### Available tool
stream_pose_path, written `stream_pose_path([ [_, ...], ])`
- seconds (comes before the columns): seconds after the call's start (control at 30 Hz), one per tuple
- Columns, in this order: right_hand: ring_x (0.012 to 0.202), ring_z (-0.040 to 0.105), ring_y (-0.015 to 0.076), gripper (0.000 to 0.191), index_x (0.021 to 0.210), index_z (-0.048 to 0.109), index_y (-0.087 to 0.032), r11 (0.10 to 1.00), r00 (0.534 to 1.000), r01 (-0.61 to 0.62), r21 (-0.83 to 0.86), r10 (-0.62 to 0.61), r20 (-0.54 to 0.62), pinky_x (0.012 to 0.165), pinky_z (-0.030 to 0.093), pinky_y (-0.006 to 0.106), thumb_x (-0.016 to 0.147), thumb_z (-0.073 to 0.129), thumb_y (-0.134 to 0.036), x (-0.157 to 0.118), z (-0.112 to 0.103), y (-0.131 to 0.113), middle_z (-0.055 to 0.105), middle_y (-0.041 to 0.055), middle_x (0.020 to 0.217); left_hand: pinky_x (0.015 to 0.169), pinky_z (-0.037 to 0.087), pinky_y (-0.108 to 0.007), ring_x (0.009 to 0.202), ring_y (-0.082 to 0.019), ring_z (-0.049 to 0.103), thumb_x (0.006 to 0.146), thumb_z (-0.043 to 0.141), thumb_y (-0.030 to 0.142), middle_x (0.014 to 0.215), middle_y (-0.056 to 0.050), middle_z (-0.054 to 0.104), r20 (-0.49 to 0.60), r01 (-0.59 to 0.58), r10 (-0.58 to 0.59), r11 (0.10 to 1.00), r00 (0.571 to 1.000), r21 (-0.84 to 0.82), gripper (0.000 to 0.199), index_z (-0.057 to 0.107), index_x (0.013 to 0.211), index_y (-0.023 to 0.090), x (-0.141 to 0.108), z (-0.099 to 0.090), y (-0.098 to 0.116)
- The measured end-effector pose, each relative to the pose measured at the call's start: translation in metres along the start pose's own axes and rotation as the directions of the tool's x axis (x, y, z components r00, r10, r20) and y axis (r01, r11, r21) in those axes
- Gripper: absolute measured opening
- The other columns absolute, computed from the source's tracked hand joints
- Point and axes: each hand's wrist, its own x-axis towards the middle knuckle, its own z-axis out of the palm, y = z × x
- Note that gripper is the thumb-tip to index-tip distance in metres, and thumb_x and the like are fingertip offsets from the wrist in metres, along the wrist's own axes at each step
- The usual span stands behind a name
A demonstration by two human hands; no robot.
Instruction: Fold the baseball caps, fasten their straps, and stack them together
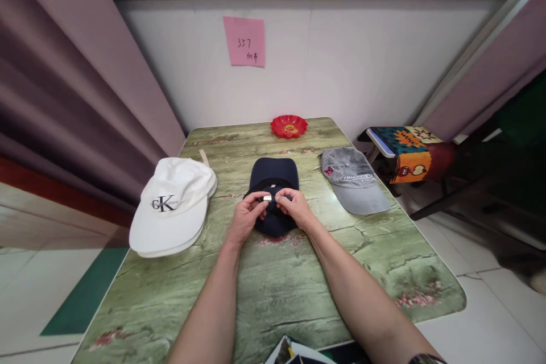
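Note:
A navy cap (274, 170) lies in the middle of the green wood-patterned table, its brim pointing to the wall and its inside facing up. Over its back strap, my left hand (251, 211) pinches a small silver buckle (267, 198) between thumb and fingers. Just to the right, my right hand (294, 205) is closed on the strap beside the buckle. White caps (170, 205), one stacked on another, with a CK logo, rest at the left. A grey cap (354, 179) sits at the right, brim toward me.
A red scalloped dish (289, 126) stands at the table's (290, 290) far edge. Partly visible items (298, 352) are at the near edge. A pink note (244, 41) is on the wall. A stool with a colourful cover (409, 151) stands to the right.

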Motion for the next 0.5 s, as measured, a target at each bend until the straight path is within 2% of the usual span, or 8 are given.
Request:
stream_pose_path([
  [0.2, 0.045, 0.044, 0.0066, 0.022, 0.08, 0.066, -0.016, 0.998, 0.999, 0.033, -0.056, -0.032, 0.02, 0.044, 0.032, 0.019, 0.076, 0.065, -0.038, -0.001, 0.0004, -0.0024, 0.062, -0.0017, 0.062, 0.052, 0.043, -0.019, 0.055, -0.01, 0.051, 0.081, 0.07, 0.034, 0.064, 0.002, 0.06, 0.002, -0.01, 0.01, 1.0, 1.0, 0.002, 0.03, 0.068, 0.105, 0.017, -0.0004, 0.0007, 0.0016],
  [0.5, 0.045, 0.043, 0.0066, 0.023, 0.078, 0.065, -0.016, 0.999, 0.999, 0.03, -0.027, -0.029, 0.03, 0.044, 0.031, 0.019, 0.075, 0.067, -0.039, -0.0003, 0.0009, 0.0003, 0.06, -0.0026, 0.06, 0.052, 0.043, -0.019, 0.055, -0.009, 0.05, 0.081, 0.07, 0.033, 0.066, 0.001, 0.06, 0.003, -0.011, 0.011, 1.0, 1.0, 0.01, 0.031, 0.067, 0.107, 0.016, 0.0, 0.0009, -0.0001],
])
